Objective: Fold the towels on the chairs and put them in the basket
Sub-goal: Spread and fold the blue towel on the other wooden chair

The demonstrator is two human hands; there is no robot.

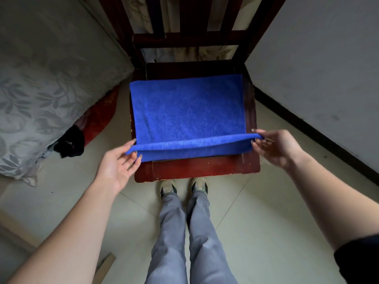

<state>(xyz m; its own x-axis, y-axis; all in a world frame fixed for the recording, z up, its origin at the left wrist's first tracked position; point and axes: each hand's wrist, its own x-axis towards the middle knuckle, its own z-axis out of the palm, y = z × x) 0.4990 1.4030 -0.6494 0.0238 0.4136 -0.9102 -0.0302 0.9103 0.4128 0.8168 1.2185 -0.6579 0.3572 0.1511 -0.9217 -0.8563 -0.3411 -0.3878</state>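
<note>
A blue towel (187,107) lies spread flat over the seat of a dark red wooden chair (196,171). Its near edge is lifted a little off the seat and stretched between my two hands. My left hand (118,162) pinches the near left corner between thumb and fingers. At the opposite side my right hand (274,146) pinches the near right corner. The far edge of the towel rests near the chair's backrest. No basket is in view.
A bed with a grey leaf-patterned cover (41,89) stands on the left, with red and black cloth (71,143) on the floor beside it. A white wall with a dark skirting board (307,124) runs on the right. My legs and shoes stand just before the chair.
</note>
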